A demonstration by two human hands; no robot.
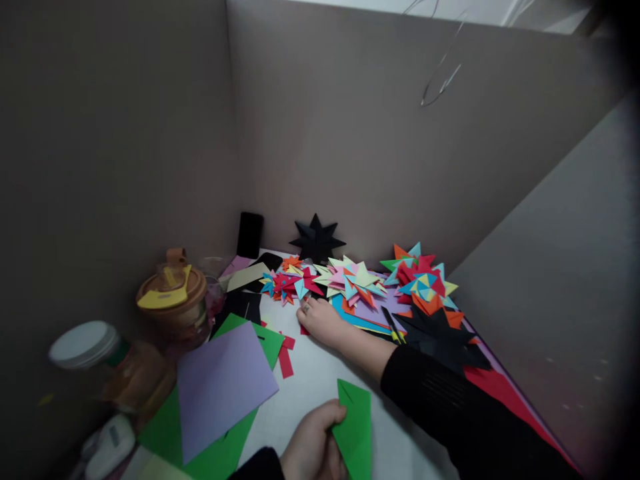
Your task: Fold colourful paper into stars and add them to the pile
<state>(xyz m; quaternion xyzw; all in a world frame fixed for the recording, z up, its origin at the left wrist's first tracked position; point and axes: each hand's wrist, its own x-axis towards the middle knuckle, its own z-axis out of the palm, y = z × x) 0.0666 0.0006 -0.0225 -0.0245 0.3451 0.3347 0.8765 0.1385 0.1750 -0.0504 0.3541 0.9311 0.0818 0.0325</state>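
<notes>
My left hand (315,440) grips a folded piece of green paper (356,427) between thumb and fingers, low in the view. Further off, my right hand (319,321) reaches out to the small paper stars (285,283). Its fingers are curled down, a ring on one of them, and what they hold is hidden. A bit of red paper shows just under that hand. Red paper strips (286,357) lie on the white tabletop (305,380) between the hands. To the left, a lilac paper sheet (225,387) rests on green sheets (165,427).
Paper stars (425,283) are heaped at the back right, near a black paper star (443,337) and a cutter knife (393,325). Another black star (317,238) leans on the back wall beside a phone (250,235). Jars (173,300) and a white-lidded bottle (85,343) line the left.
</notes>
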